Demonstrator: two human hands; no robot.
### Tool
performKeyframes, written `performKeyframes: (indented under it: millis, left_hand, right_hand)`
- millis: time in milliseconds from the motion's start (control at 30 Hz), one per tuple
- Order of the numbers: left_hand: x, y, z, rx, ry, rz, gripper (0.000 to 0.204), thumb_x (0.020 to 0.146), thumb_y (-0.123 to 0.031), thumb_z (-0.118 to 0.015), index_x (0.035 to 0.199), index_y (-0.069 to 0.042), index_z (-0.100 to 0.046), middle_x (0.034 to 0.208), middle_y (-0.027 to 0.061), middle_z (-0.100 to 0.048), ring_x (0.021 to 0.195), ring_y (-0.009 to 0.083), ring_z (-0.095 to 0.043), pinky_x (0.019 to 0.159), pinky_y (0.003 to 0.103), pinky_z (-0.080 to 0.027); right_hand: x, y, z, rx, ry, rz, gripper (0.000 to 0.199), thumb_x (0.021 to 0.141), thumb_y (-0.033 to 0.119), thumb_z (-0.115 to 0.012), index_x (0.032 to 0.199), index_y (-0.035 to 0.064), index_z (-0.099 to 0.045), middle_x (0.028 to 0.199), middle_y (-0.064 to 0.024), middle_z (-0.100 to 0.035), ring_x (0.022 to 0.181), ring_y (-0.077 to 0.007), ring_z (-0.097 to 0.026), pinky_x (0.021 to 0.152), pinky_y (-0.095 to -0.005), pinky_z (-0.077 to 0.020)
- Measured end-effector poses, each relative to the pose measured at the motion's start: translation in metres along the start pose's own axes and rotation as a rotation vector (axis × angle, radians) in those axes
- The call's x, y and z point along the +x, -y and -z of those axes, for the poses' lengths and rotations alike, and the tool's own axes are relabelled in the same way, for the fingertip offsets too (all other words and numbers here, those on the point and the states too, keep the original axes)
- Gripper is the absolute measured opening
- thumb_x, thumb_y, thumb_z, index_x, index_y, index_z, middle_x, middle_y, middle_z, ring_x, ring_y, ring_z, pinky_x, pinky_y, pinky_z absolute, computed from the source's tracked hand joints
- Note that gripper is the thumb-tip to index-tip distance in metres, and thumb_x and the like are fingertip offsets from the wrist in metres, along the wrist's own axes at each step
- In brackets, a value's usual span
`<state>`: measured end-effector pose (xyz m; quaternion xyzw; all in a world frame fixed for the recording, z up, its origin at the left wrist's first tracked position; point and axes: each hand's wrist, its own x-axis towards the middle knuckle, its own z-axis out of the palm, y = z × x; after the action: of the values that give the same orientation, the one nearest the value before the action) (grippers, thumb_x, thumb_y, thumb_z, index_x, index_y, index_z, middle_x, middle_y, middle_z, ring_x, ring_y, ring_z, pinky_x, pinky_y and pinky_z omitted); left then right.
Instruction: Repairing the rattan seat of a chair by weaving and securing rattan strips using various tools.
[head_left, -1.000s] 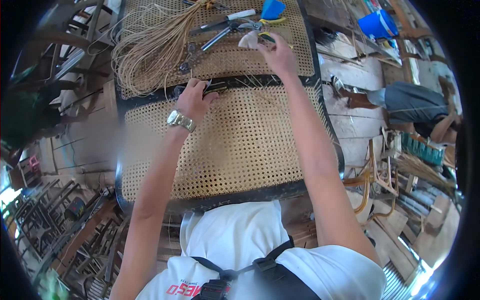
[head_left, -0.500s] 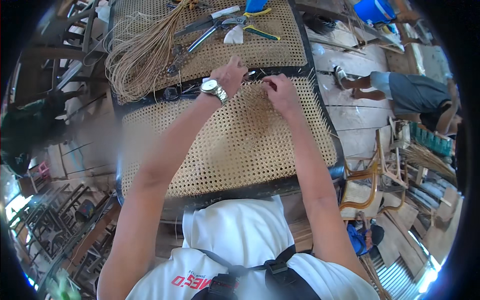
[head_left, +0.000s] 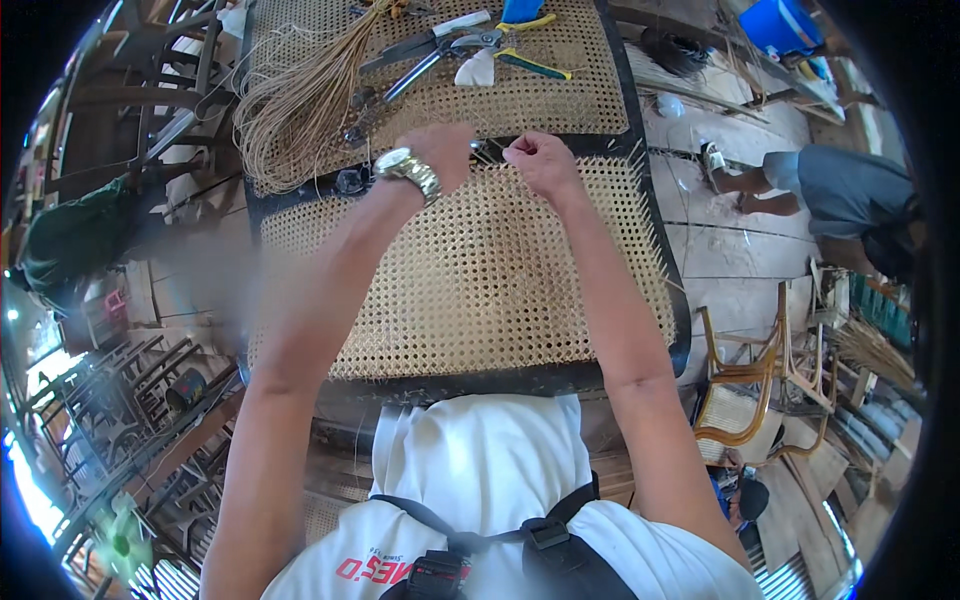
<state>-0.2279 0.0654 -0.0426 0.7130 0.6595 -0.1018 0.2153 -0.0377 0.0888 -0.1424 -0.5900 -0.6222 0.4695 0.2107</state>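
A woven cane panel (head_left: 470, 270) in a dark frame lies in front of me. Both hands meet at its far edge. My left hand (head_left: 440, 150), with a metal wristwatch (head_left: 408, 168) on its wrist, is closed at the frame's rim. My right hand (head_left: 535, 160) pinches something thin there, likely a cane strand; it is too small to tell. A second cane panel (head_left: 560, 90) lies just beyond, carrying a bundle of loose cane strands (head_left: 300, 100), pliers and cutters (head_left: 460, 45) and a white scrap (head_left: 478, 70).
Another person (head_left: 830, 195) crouches on the plank floor at the right. A rattan chair frame (head_left: 770, 385) stands at the lower right, a blue tub (head_left: 785, 25) at the top right. Dark chair frames (head_left: 120, 410) crowd the left side.
My right hand came back from the tools on the far panel to the near panel's far edge. My left hand slid right along that edge to meet it.
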Motion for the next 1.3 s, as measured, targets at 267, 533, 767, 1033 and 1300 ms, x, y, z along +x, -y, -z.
performKeyframes:
  millis: [267, 533, 767, 1033, 1300]
  left_hand:
    - [0.022, -0.012, -0.014, 0.066, -0.022, -0.140, 0.019, 0.091, -0.019, -0.061, 0.106, -0.012, -0.069, 0.094, 0.0180, -0.073, 0.093, 0.0358, -0.071, 0.078, 0.048, -0.055]
    - [0.038, -0.016, -0.017, 0.229, 0.008, -0.225, 0.020, 0.089, -0.021, -0.067, 0.106, -0.015, -0.073, 0.104, 0.0115, -0.074, 0.100, 0.0302, -0.071, 0.083, 0.045, -0.057]
    - [0.057, -0.009, -0.006, 0.291, 0.043, -0.452, 0.025, 0.092, -0.037, -0.069, 0.106, -0.017, -0.074, 0.104, 0.0099, -0.073, 0.099, 0.0283, -0.071, 0.083, 0.045, -0.057]
    - [0.022, -0.012, -0.035, 0.048, -0.025, -0.185, 0.029, 0.097, -0.035, -0.062, 0.097, -0.007, -0.071, 0.095, 0.0150, -0.073, 0.092, 0.0328, -0.071, 0.078, 0.047, -0.056]
    - [0.023, -0.016, -0.025, 0.049, -0.019, -0.213, 0.025, 0.092, -0.025, -0.065, 0.099, -0.003, -0.075, 0.102, 0.0194, -0.074, 0.098, 0.0353, -0.072, 0.083, 0.047, -0.058]
  right_hand:
    - [0.016, -0.014, 0.019, -0.207, 0.087, -0.171, 0.018, 0.073, 0.024, -0.079, 0.079, 0.0072, -0.075, 0.078, -0.0125, -0.072, 0.073, -0.0264, -0.070, 0.071, -0.0384, -0.0551]
    - [0.014, -0.007, 0.038, 0.068, 0.186, -0.320, 0.011, 0.064, 0.007, -0.078, 0.070, 0.0045, -0.070, 0.066, -0.0021, -0.062, 0.056, -0.0121, -0.054, 0.052, -0.0282, -0.0417]
    - [0.014, 0.003, 0.035, 0.008, 0.172, -0.304, 0.010, 0.063, 0.007, -0.078, 0.069, 0.0047, -0.070, 0.064, -0.0020, -0.062, 0.057, -0.0114, -0.053, 0.053, -0.0284, -0.0410]
    - [0.015, 0.003, 0.031, -0.139, 0.168, -0.256, 0.021, 0.061, 0.014, -0.081, 0.078, 0.0019, -0.076, 0.071, -0.0120, -0.070, 0.064, -0.0206, -0.064, 0.064, -0.0346, -0.0510]
    - [0.019, 0.021, 0.019, -0.458, 0.225, -0.168, 0.021, 0.074, 0.019, -0.075, 0.092, 0.0074, -0.079, 0.101, -0.0195, -0.074, 0.090, -0.0348, -0.072, 0.083, -0.0409, -0.0568]
